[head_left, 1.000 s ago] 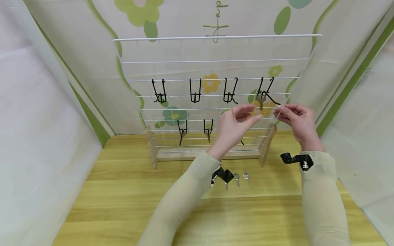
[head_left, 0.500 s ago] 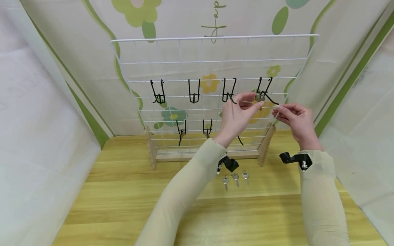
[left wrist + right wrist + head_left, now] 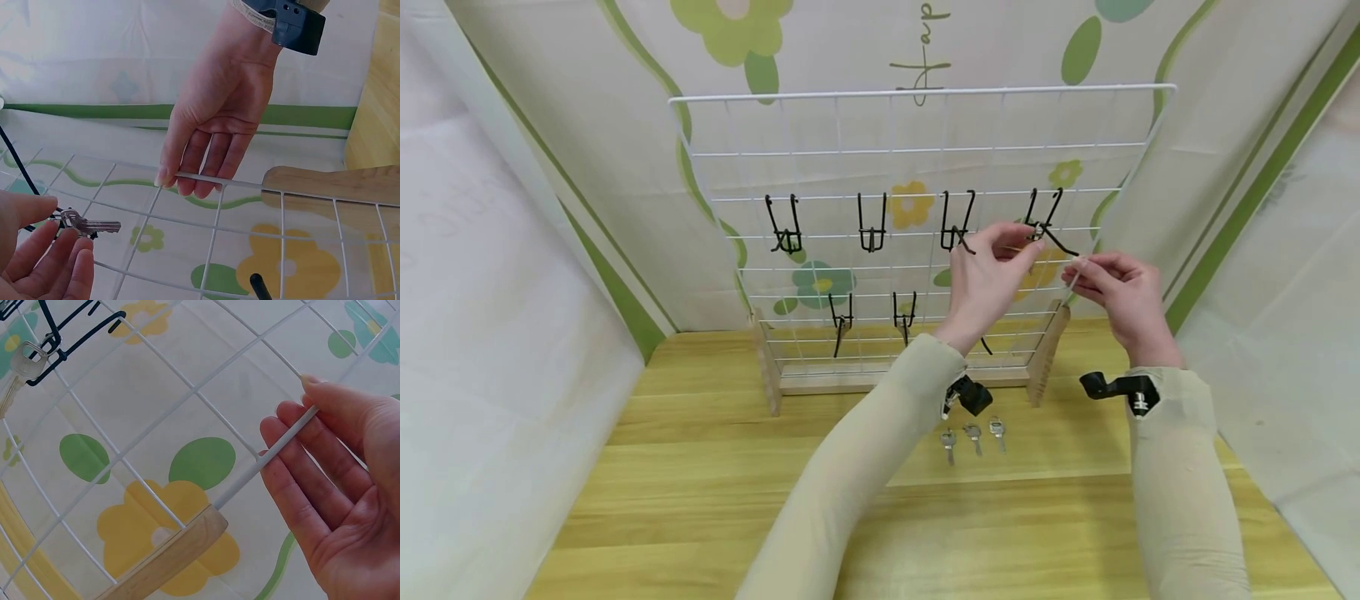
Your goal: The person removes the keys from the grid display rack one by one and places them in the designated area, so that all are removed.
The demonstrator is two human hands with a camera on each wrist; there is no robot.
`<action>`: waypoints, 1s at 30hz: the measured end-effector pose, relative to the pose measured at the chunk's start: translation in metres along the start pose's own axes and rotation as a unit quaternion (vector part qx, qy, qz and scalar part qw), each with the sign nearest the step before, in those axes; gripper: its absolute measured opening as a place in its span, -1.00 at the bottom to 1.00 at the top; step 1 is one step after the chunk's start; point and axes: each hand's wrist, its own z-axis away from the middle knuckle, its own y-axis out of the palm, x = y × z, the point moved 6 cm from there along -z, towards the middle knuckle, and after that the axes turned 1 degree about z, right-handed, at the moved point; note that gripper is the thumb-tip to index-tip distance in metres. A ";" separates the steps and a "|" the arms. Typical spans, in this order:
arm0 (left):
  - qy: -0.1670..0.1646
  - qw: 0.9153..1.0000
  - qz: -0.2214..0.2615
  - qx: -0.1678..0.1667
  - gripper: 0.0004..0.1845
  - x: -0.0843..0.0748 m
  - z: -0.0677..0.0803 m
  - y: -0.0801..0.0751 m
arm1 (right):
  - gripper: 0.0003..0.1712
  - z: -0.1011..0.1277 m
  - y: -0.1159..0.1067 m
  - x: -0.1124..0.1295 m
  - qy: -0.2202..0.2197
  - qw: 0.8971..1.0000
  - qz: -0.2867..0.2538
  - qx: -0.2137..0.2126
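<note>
A white wire grid (image 3: 925, 90) stands upright on wooden feet on the table. A small silver key (image 3: 1036, 236) hangs on the black hook (image 3: 1054, 218) at the upper right of the grid. My left hand (image 3: 1026, 246) pinches this key at the hook; in the left wrist view the key (image 3: 94, 225) lies level between thumb and fingers of that hand (image 3: 59, 219). My right hand (image 3: 1075, 271) grips the grid's right edge wire between thumb and fingers (image 3: 281, 447). In the right wrist view the key (image 3: 24, 362) dangles from the hook (image 3: 69, 344).
Three loose keys (image 3: 973, 437) lie on the wooden table (image 3: 700, 467) in front of the grid. Several other black hooks (image 3: 872, 223) hang on it in two rows. Wooden feet (image 3: 1048, 350) hold the grid. Flowered fabric walls close in behind and at both sides.
My left hand rose from below the hook to the hanging key and took it between the fingertips, tilting it up. My right hand stayed on the grid's edge.
</note>
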 end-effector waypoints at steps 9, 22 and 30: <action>0.018 0.999 -0.011 -0.037 -0.84 0.000 -0.003 -0.001 | -0.72 0.000 0.002 0.001 -0.002 1.000 0.005 0.002; 0.026 0.999 -0.025 -0.039 -0.88 -0.005 -0.003 0.001 | -0.72 0.000 0.000 0.000 0.005 1.000 0.007 -0.003; 0.042 0.999 0.010 -0.012 -0.85 -0.010 0.007 0.000 | -0.72 0.000 0.000 0.000 0.002 1.000 0.005 -0.001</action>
